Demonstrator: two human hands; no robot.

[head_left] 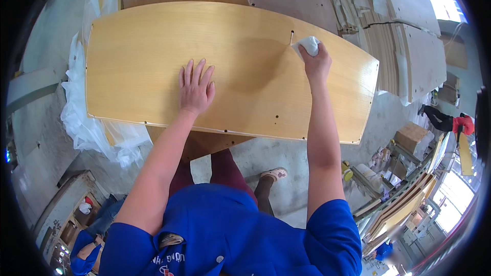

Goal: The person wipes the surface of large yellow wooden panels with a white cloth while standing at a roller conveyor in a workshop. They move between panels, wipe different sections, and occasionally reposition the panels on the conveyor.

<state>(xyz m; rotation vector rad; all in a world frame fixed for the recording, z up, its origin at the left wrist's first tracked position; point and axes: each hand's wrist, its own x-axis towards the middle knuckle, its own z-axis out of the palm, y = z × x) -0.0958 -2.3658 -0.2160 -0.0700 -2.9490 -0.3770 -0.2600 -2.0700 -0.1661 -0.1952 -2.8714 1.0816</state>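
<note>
A long wooden panel, light and glossy with curved long edges and several small dark holes, lies across in front of me. My left hand rests flat on its left half, fingers spread and nothing held. Toward the panel's right end, my right hand is closed around a crumpled white wad. Whether it is cloth or a soft bag, I cannot tell. Its pointed corner is at the panel surface, just below a dark hole with a short pale streak under it.
Sheets of clear plastic wrap hang at the panel's left end. Stacked boards stand at the far right, with a brown carton nearer. One person in red is at the right; another in blue is at the lower left.
</note>
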